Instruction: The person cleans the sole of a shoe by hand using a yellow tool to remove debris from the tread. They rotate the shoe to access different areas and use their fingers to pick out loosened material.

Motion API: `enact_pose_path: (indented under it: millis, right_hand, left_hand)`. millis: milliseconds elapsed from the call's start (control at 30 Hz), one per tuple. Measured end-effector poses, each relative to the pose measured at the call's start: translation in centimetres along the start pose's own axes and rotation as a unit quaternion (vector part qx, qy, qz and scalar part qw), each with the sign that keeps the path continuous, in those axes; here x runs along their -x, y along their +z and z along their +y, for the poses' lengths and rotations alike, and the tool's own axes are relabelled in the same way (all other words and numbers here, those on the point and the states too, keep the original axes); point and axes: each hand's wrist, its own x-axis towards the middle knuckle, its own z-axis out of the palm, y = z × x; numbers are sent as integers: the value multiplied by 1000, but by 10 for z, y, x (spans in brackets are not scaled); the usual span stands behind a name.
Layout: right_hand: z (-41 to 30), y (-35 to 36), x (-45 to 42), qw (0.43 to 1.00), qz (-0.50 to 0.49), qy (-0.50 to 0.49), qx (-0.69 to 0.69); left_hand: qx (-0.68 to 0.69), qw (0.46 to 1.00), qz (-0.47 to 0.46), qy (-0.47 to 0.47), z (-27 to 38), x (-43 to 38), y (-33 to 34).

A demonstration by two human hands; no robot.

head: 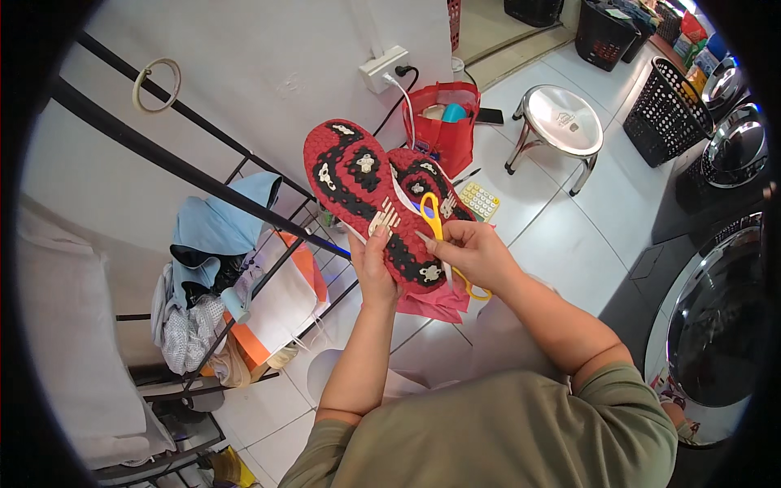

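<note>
My left hand [375, 268] grips a shoe [406, 244] by its edge near one end, thumb lying on the tread. Its red, black and off-white sole faces up toward me. In my right hand [476, 253] is a pair of yellow-handled scissors [434, 222], spread wide and held around the middle. One pointed blade tip is at the sole, touching or very close to it. Behind this shoe a second shoe [421, 177] with the same sole shows partly; what supports it is hidden. Pink cloth or plastic [433, 305] lies beneath my hands.
A black metal rack [207, 189] with clothes and bags stands at left, a tape roll [157, 85] hanging on it. Ahead are a red bag [445, 140], a calculator [480, 200] and a metal stool [558, 119]. Front-loading machines [714, 317] line the right.
</note>
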Motion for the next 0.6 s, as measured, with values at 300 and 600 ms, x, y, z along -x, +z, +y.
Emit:
enact_pose_path:
  millis: [300, 600]
  right_hand:
    - [-1, -8, -1, 1000, 2, -8, 14]
    - [4, -4, 6, 924, 62, -275, 259]
  left_hand:
    - [-37, 999, 15, 17, 9, -9, -2]
    - [-346, 909, -69, 222, 18, -24, -28]
